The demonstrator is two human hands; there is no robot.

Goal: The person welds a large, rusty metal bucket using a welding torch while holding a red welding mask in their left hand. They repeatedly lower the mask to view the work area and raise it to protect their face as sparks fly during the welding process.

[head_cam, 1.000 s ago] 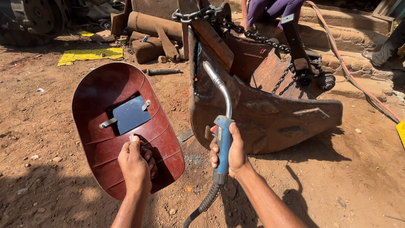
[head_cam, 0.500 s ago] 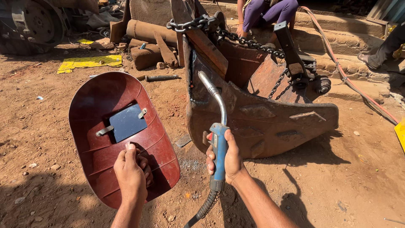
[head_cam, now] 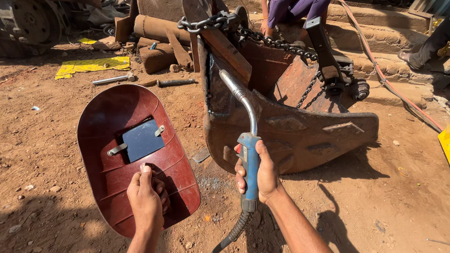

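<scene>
Centrally, low in the frame: blue-handled welding torch (head_cam: 248,164), upright, clamped in the right hand (head_cam: 262,175), fingers wrapped tight around the grip, thumb along the side. Curved metal neck rising from the handle toward the upper centre, tip close against the rusty edge of the excavator bucket (head_cam: 290,122). Black ribbed cable (head_cam: 234,232) trailing from the handle's base to the bottom edge.

Left of that, lower left of the frame: dark red welding shield (head_cam: 136,159), inner side up, tilted, held by the left hand (head_cam: 145,201), fingers closed on its handle near the lower middle. Dark rectangular lens (head_cam: 142,139) set in the shield's centre, held by a metal clip.

Behind, centre to right: bucket resting on reddish dirt ground (head_cam: 384,197), heavy chain (head_cam: 272,42) draped over its top edge. Upper left: rusty pipes (head_cam: 157,28), a yellow sheet (head_cam: 91,65), a hammer (head_cam: 112,79) lying on the ground. Top centre: another person in purple clothing (head_cam: 295,9), seated on steps. Right edge: red hose (head_cam: 389,79) running diagonally across the dirt.
</scene>
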